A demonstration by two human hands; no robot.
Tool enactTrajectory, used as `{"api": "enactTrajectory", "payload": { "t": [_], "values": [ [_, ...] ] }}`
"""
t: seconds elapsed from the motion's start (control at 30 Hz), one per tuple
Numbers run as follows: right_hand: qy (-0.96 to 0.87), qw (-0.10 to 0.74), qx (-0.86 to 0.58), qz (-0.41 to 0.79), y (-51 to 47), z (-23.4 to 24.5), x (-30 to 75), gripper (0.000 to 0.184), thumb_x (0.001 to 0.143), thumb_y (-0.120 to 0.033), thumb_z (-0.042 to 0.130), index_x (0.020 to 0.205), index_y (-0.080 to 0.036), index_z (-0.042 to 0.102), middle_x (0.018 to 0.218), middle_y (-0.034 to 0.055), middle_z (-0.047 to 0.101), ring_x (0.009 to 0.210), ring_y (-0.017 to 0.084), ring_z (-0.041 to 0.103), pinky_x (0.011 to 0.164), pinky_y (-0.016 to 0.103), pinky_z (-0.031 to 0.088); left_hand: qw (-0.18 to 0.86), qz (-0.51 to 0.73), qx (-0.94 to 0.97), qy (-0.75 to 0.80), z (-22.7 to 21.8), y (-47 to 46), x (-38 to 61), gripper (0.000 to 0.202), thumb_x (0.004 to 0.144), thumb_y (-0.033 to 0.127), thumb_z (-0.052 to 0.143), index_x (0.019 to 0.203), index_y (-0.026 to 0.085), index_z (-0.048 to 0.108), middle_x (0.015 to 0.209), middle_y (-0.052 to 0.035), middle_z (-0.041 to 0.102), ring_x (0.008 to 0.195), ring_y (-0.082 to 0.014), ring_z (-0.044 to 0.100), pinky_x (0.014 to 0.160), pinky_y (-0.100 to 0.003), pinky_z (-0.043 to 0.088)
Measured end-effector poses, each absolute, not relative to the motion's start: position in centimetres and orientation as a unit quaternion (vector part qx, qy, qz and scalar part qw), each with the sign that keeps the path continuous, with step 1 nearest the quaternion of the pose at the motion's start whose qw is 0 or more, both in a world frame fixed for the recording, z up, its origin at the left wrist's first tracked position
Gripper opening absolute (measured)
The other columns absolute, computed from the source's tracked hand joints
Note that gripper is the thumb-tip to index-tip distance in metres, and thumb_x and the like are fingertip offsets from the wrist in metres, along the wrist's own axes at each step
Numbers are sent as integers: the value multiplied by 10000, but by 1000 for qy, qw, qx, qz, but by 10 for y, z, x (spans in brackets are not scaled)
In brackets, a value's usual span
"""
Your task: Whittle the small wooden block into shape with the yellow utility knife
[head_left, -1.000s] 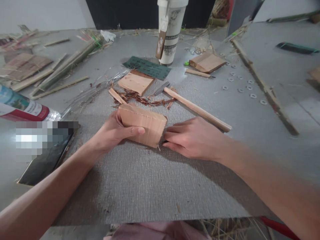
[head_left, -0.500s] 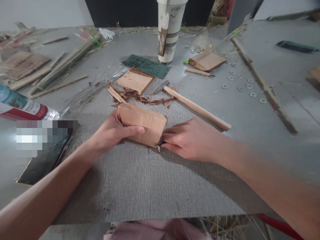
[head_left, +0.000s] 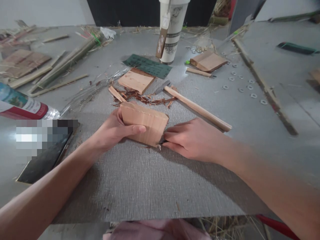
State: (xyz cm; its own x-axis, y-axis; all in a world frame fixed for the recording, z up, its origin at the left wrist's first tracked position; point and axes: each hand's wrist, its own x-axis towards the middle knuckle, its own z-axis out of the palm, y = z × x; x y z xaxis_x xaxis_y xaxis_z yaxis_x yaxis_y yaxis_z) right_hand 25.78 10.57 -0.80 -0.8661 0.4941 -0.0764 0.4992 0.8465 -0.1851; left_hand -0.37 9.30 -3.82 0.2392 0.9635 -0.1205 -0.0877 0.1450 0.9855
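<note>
A pale wooden block is tilted up over the grey mat, gripped at its left side by my left hand, thumb across its face. My right hand is closed at the block's lower right edge. Between its fingers shows a bit of a small dark tool; most of it is hidden. A pale wood curl hangs at the block's lower corner. Just beyond the block lie reddish-brown bark shavings, a second wooden block and a wooden-handled tool with a grey metal head.
Green sandpaper and a tall white cup stand further back. Metal washers are scattered to the right, near a thin-bladed wooden-handled tool. At left are a plastic bottle, a black phone-like slab and bamboo strips.
Both hands keep their grip, and the block stays in nearly the same place and tilt. The whole view has shifted very slightly.
</note>
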Motion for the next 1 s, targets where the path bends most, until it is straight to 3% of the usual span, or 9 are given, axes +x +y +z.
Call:
{"api": "enactTrajectory", "payload": {
  "t": [0.23, 0.4, 0.53, 0.63, 0.73, 0.87, 1.0],
  "values": [
    [955, 40, 274, -109, 103, -4, 252, 258, 1038, -348, 479, 904, -237, 670, 877, -21, 749, 677, 140, 626, 575, 325, 149, 613, 429, 485, 453, -39, 91, -1, 546, 642, 316, 921, 1133, 227, 700, 1196, -58, 757, 1182, -329, 673, 1000, -415, 551],
    [957, 46, 276, -81, 100, -5, 250, 276, 1035, -363, 487, 859, -233, 654, 820, -17, 738, 618, 146, 615, 569, 335, 124, 609, 434, 489, 449, -40, 91, 0, 518, 673, 312, 906, 1145, 238, 708, 1158, -50, 769, 1162, -325, 689, 995, -435, 567],
    [960, 23, 277, -45, 95, -9, 252, 213, 1039, -367, 487, 965, -233, 635, 797, -9, 729, 576, 150, 591, 560, 340, 112, 615, 435, 482, 447, -42, 92, -1, 533, 687, 302, 900, 1178, 243, 700, 1213, -59, 754, 1193, -325, 676, 1009, -430, 563],
    [958, -5, 284, -47, 93, -11, 253, 179, 1040, -342, 488, 1071, -222, 616, 916, 14, 737, 694, 176, 636, 543, 338, 148, 618, 434, 480, 446, -42, 93, -1, 548, 688, 306, 898, 1191, 228, 694, 1216, -74, 753, 1201, -339, 671, 1009, -450, 566],
    [957, -26, 280, -68, 94, -11, 251, 180, 1041, -295, 482, 1037, -213, 641, 1105, 35, 713, 890, 194, 646, 552, 330, 236, 615, 435, 483, 446, -43, 93, -1, 553, 689, 315, 897, 1194, 222, 690, 1228, -77, 748, 1197, -342, 670, 1000, -455, 566],
    [961, -41, 259, -89, 94, -12, 247, 208, 1030, -269, 509, 902, -194, 655, 1019, 35, 705, 931, 197, 616, 636, 335, 347, 615, 442, 480, 443, -44, 93, 0, 528, 693, 299, 895, 1176, 233, 694, 1220, -59, 750, 1196, -329, 668, 992, -431, 557],
    [966, -42, 245, -70, 92, -14, 246, 160, 1003, -222, 548, 875, -205, 641, 957, 31, 696, 928, 207, 596, 616, 340, 332, 615, 447, 468, 450, -43, 93, 1, 556, 662, 321, 908, 1166, 229, 691, 1224, -69, 744, 1206, -359, 656, 978, -453, 555]
  ]
}}
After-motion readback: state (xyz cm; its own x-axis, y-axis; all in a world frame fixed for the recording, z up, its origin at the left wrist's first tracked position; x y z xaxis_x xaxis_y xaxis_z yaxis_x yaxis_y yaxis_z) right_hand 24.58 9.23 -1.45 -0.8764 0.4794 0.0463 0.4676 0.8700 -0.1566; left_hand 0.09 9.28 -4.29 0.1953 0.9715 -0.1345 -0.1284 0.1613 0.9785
